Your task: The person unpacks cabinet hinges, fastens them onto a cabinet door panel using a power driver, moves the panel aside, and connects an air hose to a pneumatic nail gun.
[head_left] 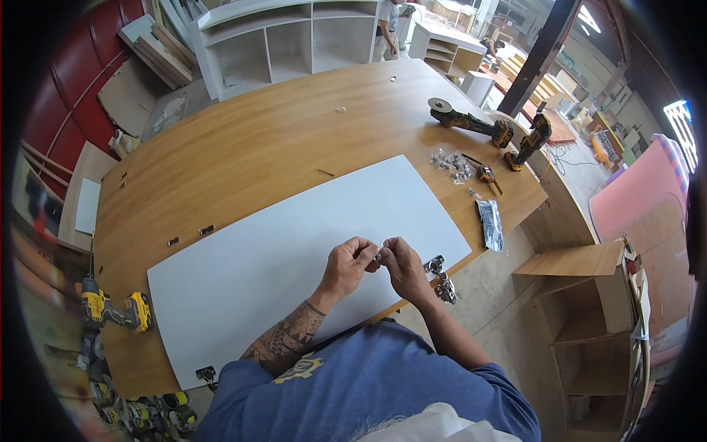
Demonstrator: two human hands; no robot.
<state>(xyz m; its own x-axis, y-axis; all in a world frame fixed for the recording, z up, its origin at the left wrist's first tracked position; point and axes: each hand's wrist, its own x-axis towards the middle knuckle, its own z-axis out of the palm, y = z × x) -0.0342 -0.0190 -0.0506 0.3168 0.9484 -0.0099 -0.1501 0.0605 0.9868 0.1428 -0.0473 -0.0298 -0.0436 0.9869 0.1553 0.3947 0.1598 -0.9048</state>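
Blue shirt (353,383), yellow emblem (300,369), no legible wording. Left hand (343,267) and right hand (405,272): fingertips nearly meeting, pinching a small shiny piece (379,254), unplaced, over the white panel (294,236). Metal hinges (445,290) at both near corners, seemingly fitted. Wooden desk (250,147) beneath; beyond, silver packet (490,225), print unreadable; small parts (451,166), apparently unused.

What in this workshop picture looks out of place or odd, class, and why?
The silver packet seems to jut past the right edge of the wooden table, and the head of the yellow drill seems to overhang the left edge; either might get knocked off. I see nothing clearly spilled or damaged.
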